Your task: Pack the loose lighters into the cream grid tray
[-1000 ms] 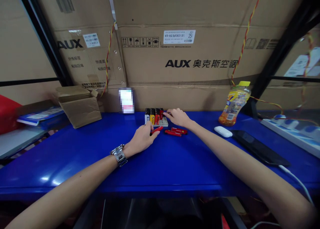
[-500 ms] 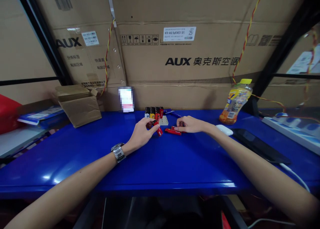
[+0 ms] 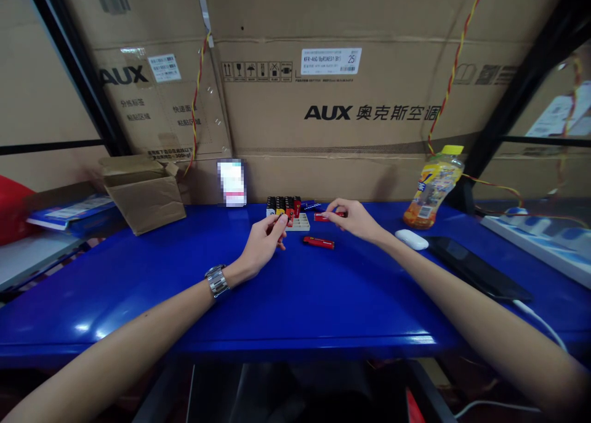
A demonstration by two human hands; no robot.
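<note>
A small white tray (image 3: 302, 225) at the back of the blue table (image 3: 295, 300) holds a row of upright lighters (image 3: 282, 206), black, yellow and red. My left hand (image 3: 264, 244), with a metal watch on the wrist, is closed on a red lighter (image 3: 289, 220) just in front of the tray. My right hand (image 3: 353, 217) pinches another red lighter (image 3: 323, 216) and holds it lifted to the right of the tray. One more red lighter (image 3: 319, 242) lies flat on the table between my hands.
An open cardboard box (image 3: 143, 192) stands at the left. A juice bottle (image 3: 434, 186), a white earbud case (image 3: 413, 239) and a dark phone (image 3: 475, 268) with a cable lie at the right. Large cartons (image 3: 332, 90) wall the back.
My left hand picked a red lighter off the table and raised it toward the tray. My right hand left the tray, took a lighter from the table and lifted it; one remains lying there.
</note>
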